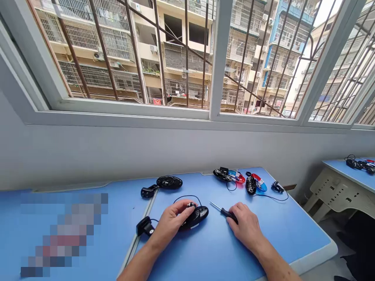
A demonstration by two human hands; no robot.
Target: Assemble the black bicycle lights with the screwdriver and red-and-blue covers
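Observation:
My left hand (pixel 177 217) is closed, thumb and fingertips pinching a small black part (pixel 191 204) with a bright tip. It is held just above a glossy black oval device (pixel 199 215) on the blue table; the hand covers part of that device. A thin black cable loops up behind the fingers. My right hand (pixel 244 223) is closed around the black handle of a screwdriver (pixel 225 212), whose metal shaft points up and left towards the device. Left of my left wrist lies a black block-shaped part (pixel 145 226) with a thin wire.
Another black oval device (pixel 169 182) lies behind, beside a small black unit (pixel 149 191). Farther right are two black corded devices (pixel 222 174) (pixel 251 184) with red and blue pieces, and a black plug (pixel 277 187). A wall and barred window (pixel 187 58) stand behind the blue table (pixel 281 238).

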